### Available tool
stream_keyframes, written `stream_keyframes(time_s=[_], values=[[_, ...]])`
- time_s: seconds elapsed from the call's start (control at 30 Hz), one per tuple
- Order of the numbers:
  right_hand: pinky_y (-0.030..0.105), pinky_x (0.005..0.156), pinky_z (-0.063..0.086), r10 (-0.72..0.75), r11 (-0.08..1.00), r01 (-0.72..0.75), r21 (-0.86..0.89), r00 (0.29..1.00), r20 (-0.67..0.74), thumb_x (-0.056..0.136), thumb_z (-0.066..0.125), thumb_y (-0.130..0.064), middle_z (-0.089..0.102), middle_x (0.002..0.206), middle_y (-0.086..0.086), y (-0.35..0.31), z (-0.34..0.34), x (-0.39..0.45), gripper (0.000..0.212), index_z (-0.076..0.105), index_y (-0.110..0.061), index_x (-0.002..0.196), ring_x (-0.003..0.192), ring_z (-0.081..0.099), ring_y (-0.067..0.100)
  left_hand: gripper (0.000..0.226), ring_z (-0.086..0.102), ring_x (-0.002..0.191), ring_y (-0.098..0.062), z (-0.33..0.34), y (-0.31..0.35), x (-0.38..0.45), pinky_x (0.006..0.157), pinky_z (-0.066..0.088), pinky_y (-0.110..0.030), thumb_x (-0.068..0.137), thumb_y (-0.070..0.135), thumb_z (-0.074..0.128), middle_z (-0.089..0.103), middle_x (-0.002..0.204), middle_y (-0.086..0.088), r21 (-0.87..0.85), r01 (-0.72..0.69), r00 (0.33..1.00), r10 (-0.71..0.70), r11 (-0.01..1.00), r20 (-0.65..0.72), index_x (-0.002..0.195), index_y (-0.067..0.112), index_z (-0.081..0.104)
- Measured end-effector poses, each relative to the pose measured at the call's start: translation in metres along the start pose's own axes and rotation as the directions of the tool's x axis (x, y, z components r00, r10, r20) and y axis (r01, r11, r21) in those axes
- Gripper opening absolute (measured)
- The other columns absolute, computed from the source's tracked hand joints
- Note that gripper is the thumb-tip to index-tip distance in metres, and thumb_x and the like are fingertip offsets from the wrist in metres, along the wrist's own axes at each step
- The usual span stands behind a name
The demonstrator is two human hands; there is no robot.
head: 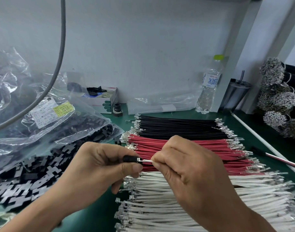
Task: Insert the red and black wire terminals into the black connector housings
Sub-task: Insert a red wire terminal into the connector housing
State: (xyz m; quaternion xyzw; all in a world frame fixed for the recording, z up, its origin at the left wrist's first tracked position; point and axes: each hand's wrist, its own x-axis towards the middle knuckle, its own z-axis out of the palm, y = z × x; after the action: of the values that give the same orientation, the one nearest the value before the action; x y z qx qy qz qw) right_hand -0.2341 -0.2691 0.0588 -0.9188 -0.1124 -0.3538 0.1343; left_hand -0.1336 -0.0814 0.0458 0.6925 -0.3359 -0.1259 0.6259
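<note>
My left hand pinches a small black connector housing between thumb and fingers. My right hand pinches a white wire whose metal terminal sits at the housing's opening. Beneath the hands lie flat rows of wires with crimped metal ends: black wires farthest, red wires in the middle, white wires nearest. A heap of loose black housings lies at the left.
Clear plastic bags of black housings pile up at the left under a grey hanging cable. A water bottle, a tumbler and a small box stand by the back wall. Bundled wires stack at the right.
</note>
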Motion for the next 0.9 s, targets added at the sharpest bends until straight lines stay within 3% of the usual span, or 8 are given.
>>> stream_keyframes(time_s=[0.13, 0.23, 0.3, 0.47, 0.53, 0.63, 0.77, 0.9], values=[[0.026, 0.059, 0.048, 0.086, 0.987, -0.086, 0.135, 0.996, 0.001, 0.095, 0.057, -0.033, 0.057, 0.085, -0.014, -0.001, 0.003, -0.004, 0.02, 0.071, -0.022, 0.087, 0.072, 0.056, 0.007, 0.021, 0.052, 0.036, -0.017, -0.001, 0.002, -0.001, 0.037, 0.04, -0.015, 0.066, 0.022, 0.083, 0.074, 0.069, -0.02, -0.076, 0.062, 0.998, -0.061, 0.995, 0.005, 0.083, 0.008, 0.083], [0.032, 0.047, 0.046, -0.024, 0.996, 0.02, -0.086, 0.999, -0.041, 0.087, 0.072, -0.013, 0.057, 0.08, -0.005, -0.005, 0.008, -0.005, 0.008, 0.069, -0.015, 0.08, 0.065, 0.053, 0.014, 0.019, 0.052, 0.036, -0.017, -0.001, 0.005, -0.002, 0.04, 0.043, -0.02, 0.068, 0.029, 0.083, 0.075, 0.069, -0.015, 0.032, 0.031, 0.999, -0.031, 0.999, 0.016, 0.081, 0.015, 0.083], [0.034, 0.043, 0.045, -0.049, 0.989, 0.04, -0.141, 0.997, -0.061, 0.085, 0.075, -0.009, 0.057, 0.079, -0.003, -0.003, 0.011, -0.007, 0.009, 0.069, -0.013, 0.08, 0.064, 0.051, 0.015, 0.019, 0.053, 0.035, -0.016, -0.001, 0.005, -0.002, 0.04, 0.044, -0.021, 0.068, 0.036, 0.082, 0.076, 0.068, -0.011, 0.108, 0.024, 1.0, -0.024, 0.994, -0.004, 0.077, 0.02, 0.082], [0.028, 0.053, 0.048, 0.048, 0.999, -0.046, 0.028, 0.996, -0.079, 0.095, 0.059, -0.026, 0.059, 0.082, -0.009, 0.0, 0.012, -0.007, 0.018, 0.071, -0.018, 0.085, 0.068, 0.055, 0.009, 0.022, 0.052, 0.034, -0.016, 0.002, 0.007, -0.004, 0.04, 0.043, -0.022, 0.068, 0.041, 0.081, 0.075, 0.065, -0.009, 0.14, 0.027, 0.999, -0.023, 0.99, -0.028, 0.077, 0.021, 0.082], [0.026, 0.057, 0.048, 0.077, 0.995, -0.074, 0.072, 0.997, -0.032, 0.094, 0.062, -0.027, 0.058, 0.083, -0.011, 0.001, 0.014, -0.008, 0.015, 0.071, -0.019, 0.085, 0.069, 0.055, 0.007, 0.02, 0.053, 0.034, -0.016, 0.0, 0.007, -0.004, 0.04, 0.043, -0.023, 0.069, 0.041, 0.083, 0.074, 0.064, -0.01, 0.162, 0.019, 0.999, -0.014, 0.987, -0.032, 0.075, 0.023, 0.081], [0.018, 0.065, 0.044, 0.17, 0.942, -0.171, 0.288, 0.985, 0.027, 0.092, 0.064, -0.029, 0.059, 0.083, -0.015, 0.005, 0.014, -0.009, 0.011, 0.072, -0.024, 0.085, 0.077, 0.059, 0.008, 0.024, 0.056, 0.036, -0.017, -0.004, 0.008, -0.003, 0.041, 0.045, -0.022, 0.072, 0.04, 0.093, 0.076, 0.069, -0.011, 0.08, 0.045, 0.999, -0.048, 0.996, 0.025, 0.082, 0.021, 0.083], [0.027, 0.059, 0.049, 0.03, 0.993, -0.026, 0.117, 0.999, -0.036, 0.096, 0.06, -0.027, 0.06, 0.085, -0.01, -0.002, 0.017, -0.007, 0.018, 0.073, -0.017, 0.088, 0.073, 0.057, 0.008, 0.027, 0.059, 0.039, -0.019, 0.001, 0.002, -0.003, 0.041, 0.046, -0.022, 0.074, 0.046, 0.085, 0.077, 0.072, -0.01, 0.081, 0.047, 0.997, -0.051, 0.996, 0.059, 0.085, 0.021, 0.083], [0.023, 0.063, 0.049, 0.124, 0.962, -0.116, 0.247, 0.992, -0.019, 0.095, 0.063, -0.035, 0.059, 0.089, -0.017, 0.007, 0.009, -0.009, 0.015, 0.073, -0.024, 0.095, 0.078, 0.06, 0.005, 0.018, 0.056, 0.037, -0.023, 0.003, 0.0, 0.0, 0.037, 0.04, -0.015, 0.073, 0.026, 0.084, 0.075, 0.069, -0.017, -0.036, 0.073, 0.997, -0.072, 0.997, 0.028, 0.085, 0.012, 0.083]])
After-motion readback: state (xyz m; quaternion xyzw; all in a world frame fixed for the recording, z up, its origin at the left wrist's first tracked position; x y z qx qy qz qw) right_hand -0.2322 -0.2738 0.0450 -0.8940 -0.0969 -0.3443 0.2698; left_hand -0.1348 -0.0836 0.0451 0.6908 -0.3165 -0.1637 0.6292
